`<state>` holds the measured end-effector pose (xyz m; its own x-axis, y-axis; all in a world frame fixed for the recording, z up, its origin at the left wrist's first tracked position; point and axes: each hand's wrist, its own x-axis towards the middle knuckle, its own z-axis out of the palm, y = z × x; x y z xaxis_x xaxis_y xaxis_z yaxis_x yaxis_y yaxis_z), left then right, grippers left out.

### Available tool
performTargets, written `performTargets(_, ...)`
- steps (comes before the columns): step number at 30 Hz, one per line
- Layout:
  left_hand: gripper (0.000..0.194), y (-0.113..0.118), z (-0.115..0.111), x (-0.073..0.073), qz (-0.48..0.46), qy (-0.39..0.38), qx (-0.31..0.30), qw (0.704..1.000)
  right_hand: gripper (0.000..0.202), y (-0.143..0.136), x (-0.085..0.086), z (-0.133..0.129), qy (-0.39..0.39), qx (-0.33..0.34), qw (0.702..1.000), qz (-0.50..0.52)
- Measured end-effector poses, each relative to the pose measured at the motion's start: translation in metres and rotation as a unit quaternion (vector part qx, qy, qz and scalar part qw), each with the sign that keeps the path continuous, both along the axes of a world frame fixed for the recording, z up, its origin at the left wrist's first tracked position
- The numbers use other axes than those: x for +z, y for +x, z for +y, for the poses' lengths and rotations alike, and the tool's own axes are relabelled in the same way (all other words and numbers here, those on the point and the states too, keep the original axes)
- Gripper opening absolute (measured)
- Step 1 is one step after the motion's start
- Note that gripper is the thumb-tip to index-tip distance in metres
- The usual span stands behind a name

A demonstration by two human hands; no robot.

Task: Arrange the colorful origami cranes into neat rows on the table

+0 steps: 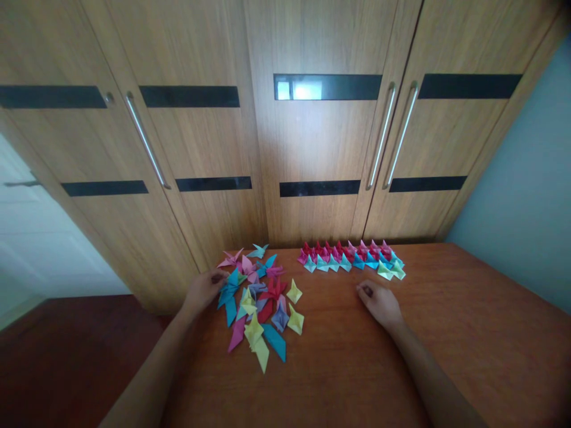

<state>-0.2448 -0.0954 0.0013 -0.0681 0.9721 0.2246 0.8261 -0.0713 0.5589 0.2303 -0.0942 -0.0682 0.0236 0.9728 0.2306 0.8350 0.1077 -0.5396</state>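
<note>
Folded paper pieces in several colours lie in a loose pile at the left of the table. My left hand is at the pile's left edge, its fingers closed by a blue folded piece; what they hold, if anything, is too small to tell. Yellow pieces lie at the pile's right side. Near the back edge, red, pink, blue and pale folded pieces stand in tight rows. My right hand rests on the table just in front of these rows, fingers curled together, with nothing visible in them.
The brown wooden table reaches back to a wooden wardrobe with metal handles and dark strips. A white door is at the left, and a pale blue wall at the right.
</note>
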Motion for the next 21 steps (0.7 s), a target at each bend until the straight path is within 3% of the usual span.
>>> performTargets(4, 0.028, -0.006, -0.006, 0.008, 0.012, 0.012, 0.041, 0.999, 0.024, 0.000, 0.000, 0.000, 0.000, 0.003, 1.000, 0.003)
performTargets(8, 0.032, -0.010, -0.013, 0.026, 0.022, 0.069, 0.111, 0.991, 0.024, 0.000, 0.001, -0.001, -0.003, 0.005, 1.000, 0.003)
performTargets(12, 0.034, 0.013, -0.020, 0.045, -0.031, 0.154, 0.167, 0.973, 0.024, -0.001, 0.002, -0.002, -0.010, 0.013, 1.000, 0.006)
performTargets(16, 0.031, 0.065, -0.031, 0.049, -0.103, 0.172, 0.085, 0.976, 0.025, -0.002, 0.003, -0.002, -0.009, 0.026, 0.999, 0.036)
performTargets(21, 0.019, 0.137, -0.053, 0.031, -0.090, 0.158, -0.068, 0.981, 0.030, -0.016, 0.015, -0.011, 0.027, 0.101, 0.985, 0.139)
